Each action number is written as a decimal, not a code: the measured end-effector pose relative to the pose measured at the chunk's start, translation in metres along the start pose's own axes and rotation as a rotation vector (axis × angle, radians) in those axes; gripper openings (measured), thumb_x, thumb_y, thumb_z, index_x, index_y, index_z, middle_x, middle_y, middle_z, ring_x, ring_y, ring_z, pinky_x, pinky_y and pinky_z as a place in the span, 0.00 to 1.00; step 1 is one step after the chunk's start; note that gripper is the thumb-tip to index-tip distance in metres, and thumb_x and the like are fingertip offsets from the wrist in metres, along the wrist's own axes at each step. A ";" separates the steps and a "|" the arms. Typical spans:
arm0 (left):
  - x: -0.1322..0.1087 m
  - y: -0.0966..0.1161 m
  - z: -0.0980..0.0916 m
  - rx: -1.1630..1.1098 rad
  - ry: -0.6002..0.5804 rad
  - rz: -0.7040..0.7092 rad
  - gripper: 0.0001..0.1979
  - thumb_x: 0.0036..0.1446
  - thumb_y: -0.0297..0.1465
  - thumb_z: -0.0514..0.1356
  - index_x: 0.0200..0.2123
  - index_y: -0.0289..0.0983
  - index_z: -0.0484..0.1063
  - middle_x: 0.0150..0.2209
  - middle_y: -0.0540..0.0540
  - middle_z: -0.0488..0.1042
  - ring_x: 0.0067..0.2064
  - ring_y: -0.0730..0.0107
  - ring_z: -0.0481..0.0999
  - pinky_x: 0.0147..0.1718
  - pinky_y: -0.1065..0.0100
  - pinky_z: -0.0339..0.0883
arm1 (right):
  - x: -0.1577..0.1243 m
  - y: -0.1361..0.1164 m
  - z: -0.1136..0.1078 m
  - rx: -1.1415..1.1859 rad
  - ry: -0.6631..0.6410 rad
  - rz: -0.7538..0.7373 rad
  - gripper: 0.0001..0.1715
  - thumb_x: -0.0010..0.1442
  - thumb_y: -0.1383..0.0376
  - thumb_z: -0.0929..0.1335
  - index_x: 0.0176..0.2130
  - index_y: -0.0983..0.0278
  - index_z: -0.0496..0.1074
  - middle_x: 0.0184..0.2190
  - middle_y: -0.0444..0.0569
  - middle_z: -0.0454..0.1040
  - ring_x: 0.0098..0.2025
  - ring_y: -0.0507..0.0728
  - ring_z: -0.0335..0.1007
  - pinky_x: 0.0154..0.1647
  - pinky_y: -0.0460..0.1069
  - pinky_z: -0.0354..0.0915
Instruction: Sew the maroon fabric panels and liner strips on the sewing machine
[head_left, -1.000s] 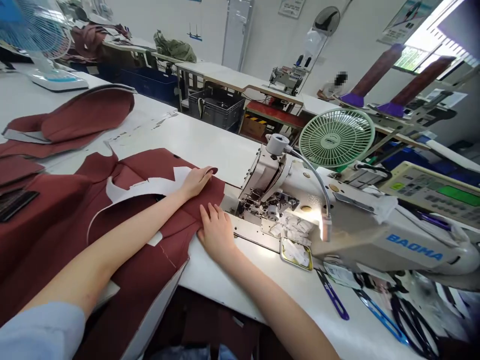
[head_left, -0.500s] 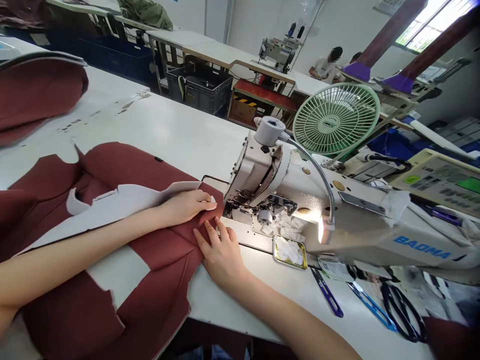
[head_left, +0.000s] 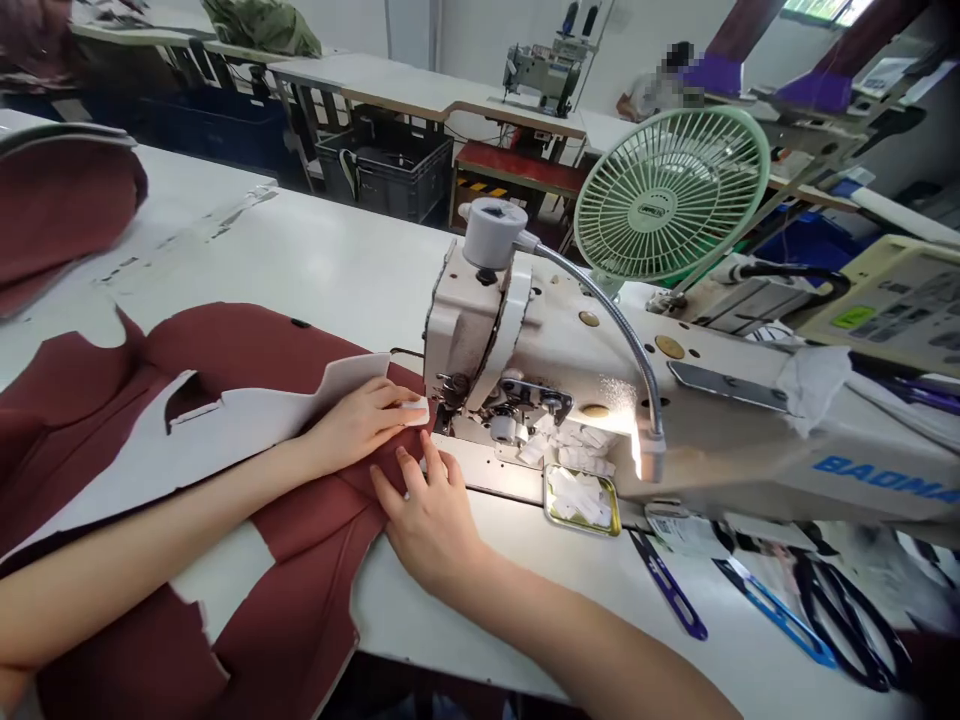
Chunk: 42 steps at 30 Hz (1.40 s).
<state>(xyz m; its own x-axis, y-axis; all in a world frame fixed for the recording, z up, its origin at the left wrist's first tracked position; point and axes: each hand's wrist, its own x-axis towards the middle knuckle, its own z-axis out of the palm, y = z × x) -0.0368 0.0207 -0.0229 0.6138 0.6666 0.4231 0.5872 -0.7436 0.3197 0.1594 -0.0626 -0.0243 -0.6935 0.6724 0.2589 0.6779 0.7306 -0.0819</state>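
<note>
Maroon fabric (head_left: 247, 345) with a pale backing piece (head_left: 247, 425) lies spread on the table, its right edge at the needle area of a sewing machine (head_left: 555, 330). My left hand (head_left: 364, 425) rests on top of it, fingers closed on a small white tab (head_left: 415, 410) pressed against the maroon cloth beside the presser foot. Below it, my right hand (head_left: 431, 515) lies on the fabric's near edge with its fingers spread, holding nothing. The needle is too small to make out. A lit lamp (head_left: 651, 455) shines on the machine bed.
Right of my hands, a small tin (head_left: 581, 500) contains white tabs. Purple thread snips (head_left: 671, 590), a blue-handled tool (head_left: 780, 615) and black scissors (head_left: 847, 620) lie farther right. Behind the machine stands a green fan (head_left: 671, 195); another person (head_left: 660, 90) sits at the back.
The view has shifted, so the machine appears farther left. My left fingers have straightened a little over the white tab, and more of it shows beside the presser foot. My right hand stays on the fabric.
</note>
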 end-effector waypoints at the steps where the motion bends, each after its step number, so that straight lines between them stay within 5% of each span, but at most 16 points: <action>1: 0.001 0.002 0.000 -0.005 0.037 0.014 0.14 0.69 0.27 0.53 0.52 0.42 0.75 0.49 0.45 0.75 0.50 0.65 0.69 0.50 0.65 0.67 | 0.001 0.000 0.000 -0.006 -0.001 0.006 0.27 0.66 0.61 0.66 0.62 0.61 0.67 0.56 0.61 0.70 0.63 0.75 0.58 0.52 0.65 0.62; 5: 0.005 0.009 0.004 -0.019 0.015 0.101 0.12 0.68 0.27 0.55 0.50 0.41 0.76 0.47 0.46 0.77 0.48 0.65 0.71 0.50 0.65 0.68 | 0.004 0.002 0.002 -0.055 0.014 0.026 0.25 0.65 0.61 0.67 0.61 0.58 0.69 0.53 0.61 0.72 0.57 0.72 0.66 0.50 0.63 0.64; 13: 0.013 -0.007 -0.011 -0.149 -0.131 -0.008 0.15 0.67 0.25 0.52 0.45 0.41 0.78 0.46 0.48 0.79 0.49 0.67 0.74 0.53 0.66 0.67 | 0.005 0.013 0.006 -0.075 0.022 -0.029 0.26 0.67 0.60 0.67 0.63 0.54 0.68 0.62 0.63 0.67 0.61 0.73 0.64 0.54 0.63 0.60; 21: 0.008 -0.001 -0.009 -0.173 -0.111 -0.119 0.12 0.68 0.31 0.55 0.48 0.41 0.77 0.47 0.46 0.77 0.50 0.64 0.74 0.53 0.65 0.67 | 0.000 0.003 0.005 -0.149 0.047 0.018 0.28 0.65 0.60 0.67 0.63 0.58 0.69 0.60 0.63 0.71 0.58 0.70 0.67 0.51 0.61 0.61; 35: 0.003 -0.003 -0.006 -0.150 -0.082 0.011 0.13 0.65 0.27 0.57 0.48 0.43 0.78 0.52 0.48 0.76 0.56 0.64 0.71 0.59 0.63 0.65 | 0.001 0.007 0.004 -0.117 0.067 -0.009 0.28 0.64 0.59 0.68 0.63 0.57 0.69 0.58 0.59 0.73 0.58 0.70 0.66 0.51 0.60 0.61; 42: 0.005 -0.002 -0.009 -0.157 -0.100 0.011 0.12 0.68 0.33 0.56 0.49 0.43 0.78 0.51 0.47 0.77 0.55 0.64 0.72 0.59 0.62 0.65 | 0.001 0.008 0.005 -0.107 0.064 0.001 0.28 0.64 0.59 0.69 0.62 0.55 0.69 0.58 0.58 0.73 0.59 0.73 0.65 0.50 0.61 0.60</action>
<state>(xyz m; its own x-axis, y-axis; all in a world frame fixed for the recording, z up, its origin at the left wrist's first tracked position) -0.0402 0.0252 -0.0136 0.6738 0.6543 0.3432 0.4954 -0.7447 0.4472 0.1625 -0.0555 -0.0296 -0.6785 0.6614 0.3198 0.7028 0.7111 0.0203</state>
